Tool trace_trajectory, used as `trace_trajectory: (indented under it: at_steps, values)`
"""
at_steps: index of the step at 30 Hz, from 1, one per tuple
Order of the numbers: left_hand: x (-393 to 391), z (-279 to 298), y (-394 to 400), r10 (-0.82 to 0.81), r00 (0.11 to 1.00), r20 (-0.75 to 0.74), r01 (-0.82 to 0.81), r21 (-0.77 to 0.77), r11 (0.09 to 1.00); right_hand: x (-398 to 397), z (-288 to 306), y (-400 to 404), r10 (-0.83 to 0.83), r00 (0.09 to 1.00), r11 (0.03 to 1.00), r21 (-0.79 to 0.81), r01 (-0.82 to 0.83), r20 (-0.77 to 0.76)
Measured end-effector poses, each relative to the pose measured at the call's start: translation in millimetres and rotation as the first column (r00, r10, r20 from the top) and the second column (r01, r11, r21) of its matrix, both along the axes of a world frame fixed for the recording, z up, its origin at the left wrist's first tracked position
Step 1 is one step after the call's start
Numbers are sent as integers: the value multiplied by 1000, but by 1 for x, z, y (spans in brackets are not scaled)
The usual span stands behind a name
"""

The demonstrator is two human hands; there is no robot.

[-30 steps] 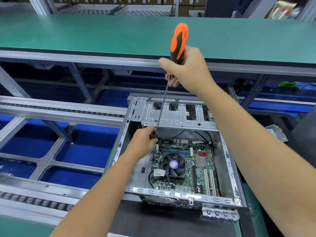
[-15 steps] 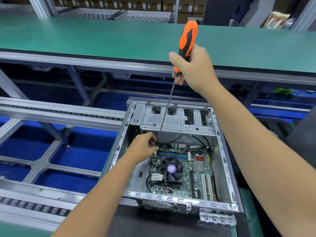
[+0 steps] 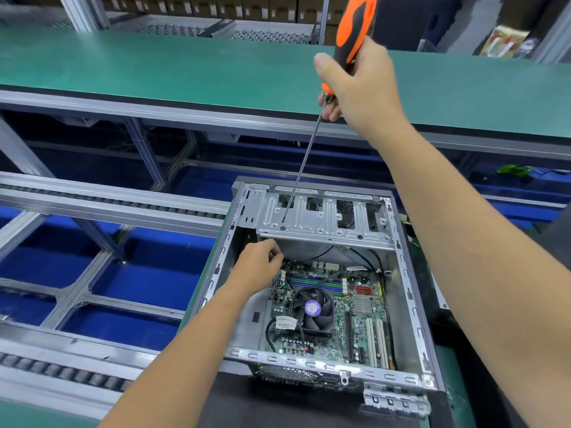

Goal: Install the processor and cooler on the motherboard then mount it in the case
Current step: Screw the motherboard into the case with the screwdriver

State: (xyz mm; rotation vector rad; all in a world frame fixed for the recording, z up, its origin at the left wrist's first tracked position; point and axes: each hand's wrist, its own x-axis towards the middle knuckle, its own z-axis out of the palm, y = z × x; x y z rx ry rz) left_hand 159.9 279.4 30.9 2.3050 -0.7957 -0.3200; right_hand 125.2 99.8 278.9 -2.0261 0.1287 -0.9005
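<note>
Since the motherboard (image 3: 330, 316) already lies flat inside the open case (image 3: 411, 307), with the cooler (image 3: 315, 311) and its fan sitting on it near the middle, most of the job looks done. What is left, I think, is screwing the board down tight. The right hand (image 3: 361, 84) is wrapped around the orange and black handle of a long screwdriver (image 3: 346, 50), held up high. Its thin tip hangs over the metal drive bay (image 3: 324, 217) at the far end of the case, touching no screw. The left hand (image 3: 258, 267) reaches to the far left corner of the board with curled fingers. I cannot tell if it pinches a screw there.
</note>
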Motion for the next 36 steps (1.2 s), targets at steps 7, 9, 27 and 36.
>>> trace_trajectory:
  at_steps: [7, 9, 27, 36]
  values:
    - [1, 1, 0, 6, 1000, -5, -6, 18, 1000, 9, -9, 6, 4, 999, 999, -43, -7, -52]
    - [1, 1, 0, 5, 1000, -2, -5, 22, 1000, 11, -10, 7, 12, 999, 999, -47, -14, -53]
    - [6, -7, -1, 97, 985, -144, -57, 257, 965, 17, -41, 24, 98, 983, 993, -53, -107, -154]
    - [15, -21, -13, 133, 947, -293, -38, 310, 950, 17, -79, 33, 112, 954, 980, -131, -153, -278]
